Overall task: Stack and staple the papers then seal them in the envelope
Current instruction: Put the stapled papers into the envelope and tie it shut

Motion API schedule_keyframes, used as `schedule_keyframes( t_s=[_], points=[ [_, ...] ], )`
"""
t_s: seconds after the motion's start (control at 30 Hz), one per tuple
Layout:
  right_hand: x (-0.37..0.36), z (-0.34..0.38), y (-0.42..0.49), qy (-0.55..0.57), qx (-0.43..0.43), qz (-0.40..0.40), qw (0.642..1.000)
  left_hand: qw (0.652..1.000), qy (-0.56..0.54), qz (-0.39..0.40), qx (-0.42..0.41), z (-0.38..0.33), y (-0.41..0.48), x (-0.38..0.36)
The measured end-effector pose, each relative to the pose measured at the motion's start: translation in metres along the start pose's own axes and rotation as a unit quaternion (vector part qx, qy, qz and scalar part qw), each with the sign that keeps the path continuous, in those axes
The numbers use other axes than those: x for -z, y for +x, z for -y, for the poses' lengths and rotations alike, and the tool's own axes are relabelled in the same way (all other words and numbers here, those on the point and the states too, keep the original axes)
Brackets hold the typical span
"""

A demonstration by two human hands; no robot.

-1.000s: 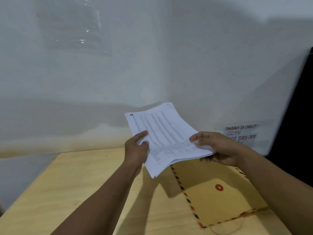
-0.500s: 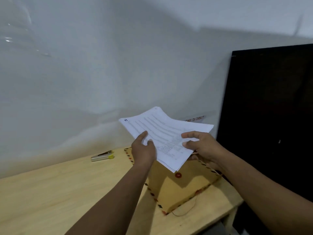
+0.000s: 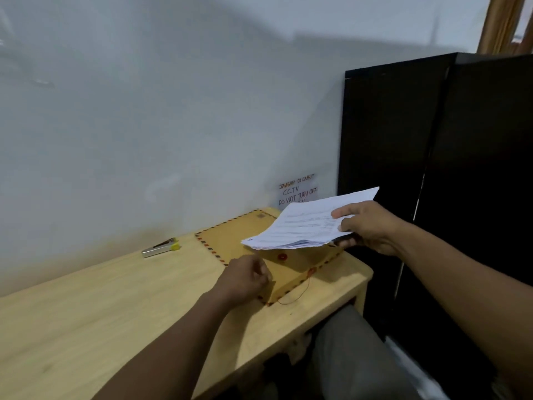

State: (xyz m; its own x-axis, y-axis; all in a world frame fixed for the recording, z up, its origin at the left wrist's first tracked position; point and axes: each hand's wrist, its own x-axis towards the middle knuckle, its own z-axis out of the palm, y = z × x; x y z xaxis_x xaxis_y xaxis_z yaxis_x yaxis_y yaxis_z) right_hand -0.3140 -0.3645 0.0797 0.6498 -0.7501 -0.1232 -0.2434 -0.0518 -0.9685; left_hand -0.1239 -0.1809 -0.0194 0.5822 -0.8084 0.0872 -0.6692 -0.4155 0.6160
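My right hand (image 3: 372, 226) grips a stack of printed white papers (image 3: 305, 226) by its right end and holds it in the air, roughly level, over the far half of the envelope. The brown envelope (image 3: 230, 241) with a striped border lies flat on the wooden table (image 3: 115, 298); it has a red button and a loose red string at its near right edge. My left hand (image 3: 245, 277) is down at the envelope's near left edge, and its curled fingers pinch that edge. A silver stapler (image 3: 161, 248) with a yellow tip lies by the wall, left of the envelope.
A tall black cabinet (image 3: 432, 168) stands right beside the table's right end. The white wall (image 3: 144, 125) runs along the table's far side and carries a small handwritten note (image 3: 297, 190). A knee in grey trousers (image 3: 352, 342) shows below the table's near edge.
My left hand let go of the papers and dropped to the envelope's near edge. My right hand alone carried the stack to the right. The view swung right and down.
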Motion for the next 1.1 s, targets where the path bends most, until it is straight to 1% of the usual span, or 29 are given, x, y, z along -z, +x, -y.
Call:
schedule_keyframes(
  t_s=[0.07,0.3,0.37,0.5,0.6,0.73,0.8,0.87,0.97,1.1],
  points=[
    [0.008,0.002,-0.013,0.001,-0.018,0.011,1.000,1.000,0.028,0.010,-0.003,0.002,-0.011,-0.010],
    [0.048,0.012,-0.046,-0.044,-0.042,0.030,0.998,0.994,0.109,-0.012,0.007,-0.005,-0.030,-0.030],
    [0.062,0.010,-0.054,-0.048,-0.048,0.039,0.997,0.993,0.112,-0.017,0.023,-0.006,-0.030,-0.032],
    [0.086,-0.001,-0.073,-0.066,-0.059,0.061,0.994,0.990,0.117,-0.073,0.039,-0.005,-0.031,-0.035],
    [0.102,-0.016,-0.076,-0.062,-0.078,0.063,0.993,0.984,0.126,-0.112,0.048,-0.008,-0.034,-0.034],
    [0.122,-0.034,-0.074,-0.056,-0.100,0.079,0.990,0.976,0.175,-0.129,0.006,-0.012,-0.036,-0.030],
    [0.134,-0.039,-0.072,-0.056,-0.108,0.092,0.988,0.974,0.185,-0.130,0.001,-0.014,-0.036,-0.030],
    [0.146,-0.043,-0.070,-0.066,-0.108,0.107,0.986,0.967,0.205,-0.149,-0.015,-0.013,-0.035,-0.032],
    [0.154,-0.045,-0.070,-0.078,-0.112,0.127,0.982,0.966,0.196,-0.162,-0.038,-0.016,-0.034,-0.035],
    [0.155,-0.041,-0.073,-0.076,-0.123,0.112,0.983,0.966,0.201,-0.151,-0.057,-0.019,-0.032,-0.033]
  ],
)
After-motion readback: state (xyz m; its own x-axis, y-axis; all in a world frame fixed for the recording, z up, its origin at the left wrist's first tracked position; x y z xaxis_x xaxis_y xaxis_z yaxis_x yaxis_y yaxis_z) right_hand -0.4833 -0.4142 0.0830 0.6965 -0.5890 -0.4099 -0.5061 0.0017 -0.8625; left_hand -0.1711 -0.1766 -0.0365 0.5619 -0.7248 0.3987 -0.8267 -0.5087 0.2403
